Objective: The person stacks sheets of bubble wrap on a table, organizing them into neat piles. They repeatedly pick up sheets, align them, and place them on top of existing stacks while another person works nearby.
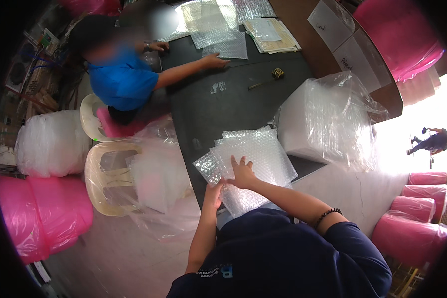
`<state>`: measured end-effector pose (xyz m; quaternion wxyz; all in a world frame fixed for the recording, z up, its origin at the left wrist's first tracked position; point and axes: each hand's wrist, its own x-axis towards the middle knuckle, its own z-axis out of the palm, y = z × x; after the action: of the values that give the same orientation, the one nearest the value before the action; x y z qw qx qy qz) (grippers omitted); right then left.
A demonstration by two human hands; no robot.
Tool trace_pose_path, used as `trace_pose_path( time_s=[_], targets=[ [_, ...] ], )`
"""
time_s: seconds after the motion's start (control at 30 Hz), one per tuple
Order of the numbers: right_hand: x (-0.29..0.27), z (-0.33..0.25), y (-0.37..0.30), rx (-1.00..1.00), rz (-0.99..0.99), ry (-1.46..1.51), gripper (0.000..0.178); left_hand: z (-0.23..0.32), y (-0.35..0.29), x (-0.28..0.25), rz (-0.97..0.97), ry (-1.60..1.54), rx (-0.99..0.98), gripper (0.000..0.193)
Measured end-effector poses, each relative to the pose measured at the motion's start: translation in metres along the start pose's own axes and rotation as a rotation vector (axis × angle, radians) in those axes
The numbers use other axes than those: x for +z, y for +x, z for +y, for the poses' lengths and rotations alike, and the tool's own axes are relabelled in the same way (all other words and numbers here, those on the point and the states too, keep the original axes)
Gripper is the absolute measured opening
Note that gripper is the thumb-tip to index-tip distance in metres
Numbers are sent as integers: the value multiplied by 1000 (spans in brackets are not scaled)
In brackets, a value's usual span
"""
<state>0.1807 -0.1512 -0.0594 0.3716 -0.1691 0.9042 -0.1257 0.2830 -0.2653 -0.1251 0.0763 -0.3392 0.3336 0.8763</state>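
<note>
Go easy on the bubble sheets (267, 160)
Right hand (242, 175) spread wide on top; left hand (214, 195) at 8 o'clock, can't tell if pinching.

Quantities in view are as follows. Wearer's hands: two, one left hand (213, 196) and one right hand (243, 174). Bubble-wrap stack (258, 151) at the hands: one; overlap prevents counting its individual sheets. Dark table (218, 109): one. Tape measure (278, 73): one. Pile of papers (267, 32): one. Large plastic-wrapped white block (328, 119): one. Cream chairs (100, 171): two. White lettered sheets (357, 57): two. Pink rolls (407, 236) at lower right: four visible. Beaded bracelet (328, 214): one. Other people: two, comprising one blue-shirted co-worker (116, 77) and one distant person (433, 141).
</note>
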Motion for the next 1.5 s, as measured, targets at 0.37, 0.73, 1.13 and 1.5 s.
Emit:
trace_pose_path(
  time_s=[0.37, 0.73, 1.13, 1.5],
  targets=[
    [-127, 60, -75, -180, 308, 1239, 26, -3, 6, 6, 569, 1388, 812, 62],
    [18, 94, -1, 401, 808, 177, 84, -9, 31, 15, 181, 1016, 391, 66],
    [6, 167, -2, 436, 508, 499, 113, 59, 24, -39, 602, 837, 487, 56],
    [14, 184, 7, 393, 237, 857, 103, 35, 46, -34, 933, 1781, 564, 48]
  ],
)
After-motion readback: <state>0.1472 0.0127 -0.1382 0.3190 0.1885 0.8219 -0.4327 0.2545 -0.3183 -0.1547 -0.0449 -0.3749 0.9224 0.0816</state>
